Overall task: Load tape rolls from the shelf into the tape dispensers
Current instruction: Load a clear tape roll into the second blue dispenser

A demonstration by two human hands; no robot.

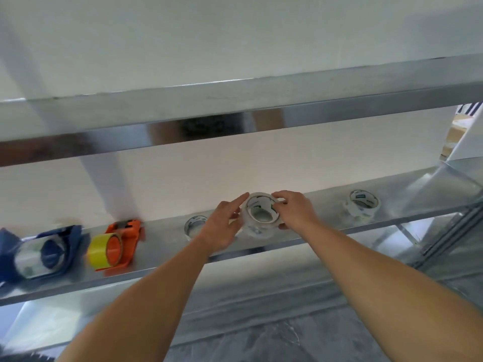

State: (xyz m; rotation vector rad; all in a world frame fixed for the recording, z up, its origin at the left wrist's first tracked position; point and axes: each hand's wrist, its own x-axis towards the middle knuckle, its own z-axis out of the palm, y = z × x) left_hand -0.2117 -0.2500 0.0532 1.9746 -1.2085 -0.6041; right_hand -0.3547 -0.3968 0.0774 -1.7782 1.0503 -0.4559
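Observation:
A clear tape roll (pixel 260 215) sits on the metal shelf (pixel 300 232) at the middle, and both hands are on it. My right hand (pixel 294 211) grips its right rim with thumb and fingers. My left hand (pixel 224 226) touches its left side, index finger stretched along the top. A second clear roll (pixel 193 226) lies just left, partly hidden by my left hand. A third clear roll (pixel 363 205) stands further right. At the shelf's left lie an orange dispenser (pixel 122 244) holding a yellow roll and a blue dispenser (pixel 49 253) holding a clear roll.
A shiny upper shelf edge (pixel 235 118) runs across above the hands. A white wall (pixel 209 173) backs the shelf. A metal upright (pixel 449 231) closes the right end. Grey floor (pixel 274 335) shows below, and cardboard boxes (pixel 454 134) at the far right.

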